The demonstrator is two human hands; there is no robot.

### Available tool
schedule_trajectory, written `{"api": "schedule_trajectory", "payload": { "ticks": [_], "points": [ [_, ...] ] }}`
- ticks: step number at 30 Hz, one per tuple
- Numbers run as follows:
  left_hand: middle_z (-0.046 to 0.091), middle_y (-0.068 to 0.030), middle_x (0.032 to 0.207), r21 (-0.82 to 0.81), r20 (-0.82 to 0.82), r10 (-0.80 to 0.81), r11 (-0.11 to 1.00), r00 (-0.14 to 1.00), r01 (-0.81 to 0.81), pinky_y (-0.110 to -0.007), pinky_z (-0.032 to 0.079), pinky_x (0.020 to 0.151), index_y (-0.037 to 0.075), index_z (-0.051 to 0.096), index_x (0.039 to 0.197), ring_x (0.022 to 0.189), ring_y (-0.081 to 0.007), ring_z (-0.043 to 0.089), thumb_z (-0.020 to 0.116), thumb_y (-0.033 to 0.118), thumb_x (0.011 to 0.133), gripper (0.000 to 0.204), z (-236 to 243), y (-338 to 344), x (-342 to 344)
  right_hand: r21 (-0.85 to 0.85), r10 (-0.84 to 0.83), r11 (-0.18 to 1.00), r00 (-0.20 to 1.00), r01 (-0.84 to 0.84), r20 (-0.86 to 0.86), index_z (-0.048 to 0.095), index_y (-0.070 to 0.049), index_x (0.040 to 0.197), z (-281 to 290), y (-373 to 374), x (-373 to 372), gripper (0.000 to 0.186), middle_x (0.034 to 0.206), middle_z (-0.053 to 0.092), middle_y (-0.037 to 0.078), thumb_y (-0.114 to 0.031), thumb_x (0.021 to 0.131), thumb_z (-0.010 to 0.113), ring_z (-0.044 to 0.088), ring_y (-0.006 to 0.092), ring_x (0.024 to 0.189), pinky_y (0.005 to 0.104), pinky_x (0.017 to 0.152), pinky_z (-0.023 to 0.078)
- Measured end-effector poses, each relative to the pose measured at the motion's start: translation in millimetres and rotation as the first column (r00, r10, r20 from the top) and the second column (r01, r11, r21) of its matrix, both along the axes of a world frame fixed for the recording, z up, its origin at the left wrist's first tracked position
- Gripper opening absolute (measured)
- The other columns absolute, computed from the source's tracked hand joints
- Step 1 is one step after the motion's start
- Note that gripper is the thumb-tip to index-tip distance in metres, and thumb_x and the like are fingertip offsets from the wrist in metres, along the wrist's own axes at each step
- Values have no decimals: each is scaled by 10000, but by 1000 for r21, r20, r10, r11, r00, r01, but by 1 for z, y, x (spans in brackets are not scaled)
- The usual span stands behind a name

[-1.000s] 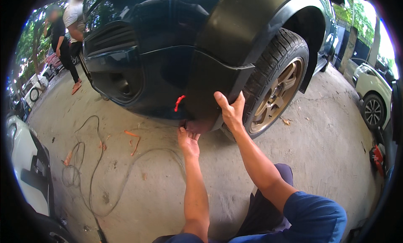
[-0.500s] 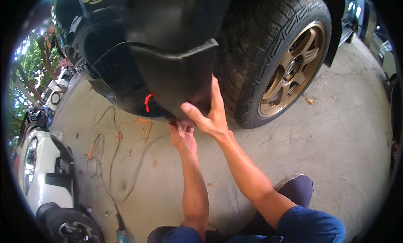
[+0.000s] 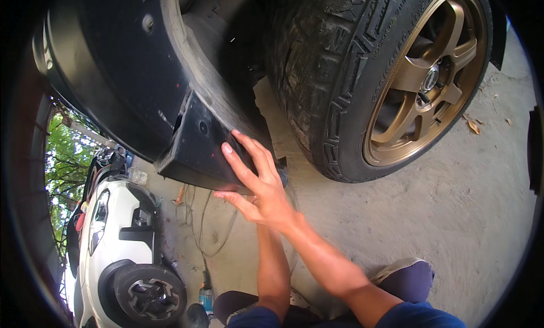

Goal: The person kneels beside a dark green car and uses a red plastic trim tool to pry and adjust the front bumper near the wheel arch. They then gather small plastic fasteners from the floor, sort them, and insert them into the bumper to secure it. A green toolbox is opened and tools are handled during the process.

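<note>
Two hands | right hand [image 3: 258,186] spread flat on bumper corner [image 3: 198,149] | left hidden

The bumper panel [image 3: 198,141] at centre is black. To its right, the tyre [image 3: 317,84] is black with a bronze wheel [image 3: 430,78]. A white car [image 3: 113,243] stands at the left on grey concrete ground [image 3: 453,214].
</note>
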State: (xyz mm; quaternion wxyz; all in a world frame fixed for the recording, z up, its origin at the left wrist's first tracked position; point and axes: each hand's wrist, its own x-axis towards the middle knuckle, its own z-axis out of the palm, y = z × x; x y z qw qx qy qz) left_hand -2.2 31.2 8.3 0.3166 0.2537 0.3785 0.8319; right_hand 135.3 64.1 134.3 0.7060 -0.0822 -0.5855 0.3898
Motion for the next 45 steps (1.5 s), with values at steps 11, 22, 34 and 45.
{"api": "schedule_trajectory", "payload": {
  "ticks": [11, 22, 34, 45],
  "points": [
    [461, -108, 1501, -67, -58, 39, 997, 998, -43, -432, 370, 1175, 48, 384, 1504, 1392, -260, 463, 510, 633, 1003, 780, 8, -6, 3, -91, 156, 982, 983, -164, -94, 581, -250, 1474, 1, -3, 6, 758, 1509, 414, 212, -202, 767, 851, 428, 438, 1348, 548, 1140, 349],
    [474, -105, 1491, -83, -78, 41, 995, 996, -47, -423, 374, 1171, 48, 391, 1499, 1387, -254, 470, 524, 611, 1005, 760, 12, -4, 4, -103, 111, 988, 991, -117, -69, 609, -264, 1439, -6, -27, -3, 813, 1490, 411, 197, -104, 676, 838, 414, 402, 1356, 558, 1131, 336],
    [489, -102, 1479, -86, -89, 30, 996, 996, -38, -414, 379, 1167, 49, 399, 1493, 1382, -248, 477, 540, 588, 1006, 740, 14, -11, 5, -96, 67, 993, 997, -71, -40, 640, -185, 1403, 3, -12, 8, 681, 1551, 437, 231, -149, 745, 809, 435, 405, 1434, 536, 1126, 370],
    [502, -99, 1468, -93, -102, 18, 995, 995, -27, -405, 384, 1164, 50, 406, 1488, 1377, -242, 484, 555, 567, 1008, 721, 17, -13, 6, -35, 165, 985, 981, -169, -99, 677, -315, 1385, 4, 8, 7, 602, 1601, 392, 234, -305, 804, 830, 468, 449, 1372, 540, 1123, 369]
  ]
}}
